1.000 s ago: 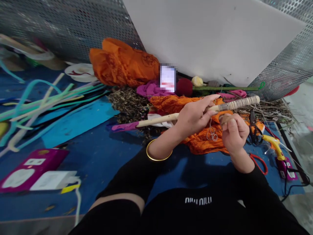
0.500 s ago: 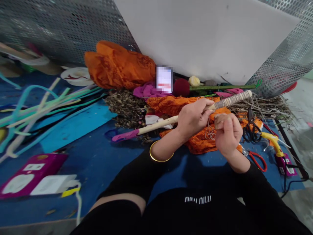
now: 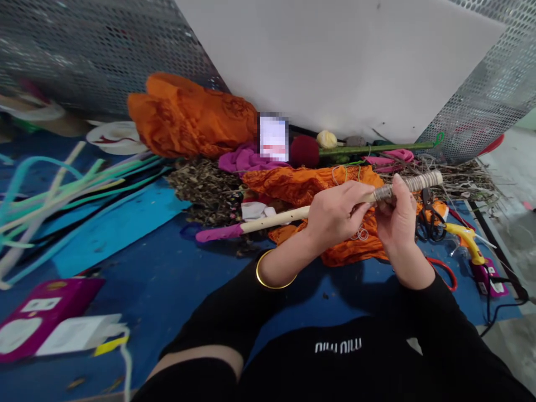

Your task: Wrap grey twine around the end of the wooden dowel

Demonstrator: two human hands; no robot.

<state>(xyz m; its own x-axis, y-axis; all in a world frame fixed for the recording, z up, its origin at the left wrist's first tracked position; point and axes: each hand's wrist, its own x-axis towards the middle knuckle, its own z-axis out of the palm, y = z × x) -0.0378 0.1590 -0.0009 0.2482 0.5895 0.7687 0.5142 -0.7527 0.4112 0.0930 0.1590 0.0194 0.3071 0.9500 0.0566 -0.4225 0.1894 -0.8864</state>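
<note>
A pale wooden stick (image 3: 276,216) slants across the middle of the head view. Purple cloth (image 3: 220,233) covers its left end, and grey-brown cord (image 3: 412,183) is wound round its right end. My left hand (image 3: 335,211), with a gold bangle at the wrist, is closed around the stick just left of the winding. My right hand (image 3: 396,220) grips the wound part, thumb on top and fingers mostly hidden beneath. Loose thin cord (image 3: 360,233) lies in loops below my hands, on orange cloth (image 3: 355,251).
Dried plant stems (image 3: 201,190) and bundled orange cloth (image 3: 188,117) lie behind. Black scissors (image 3: 427,215), a yellow glue gun (image 3: 467,237) and red-handled pliers or scissors (image 3: 446,273) are at right. Foam-like coloured strips (image 3: 62,195) and a purple power box (image 3: 46,312) stand at left.
My right hand has moved up from below the stick and now grips its wound end. The stick has shifted slightly right, my left hand still around it. The camera view has shifted a little.
</note>
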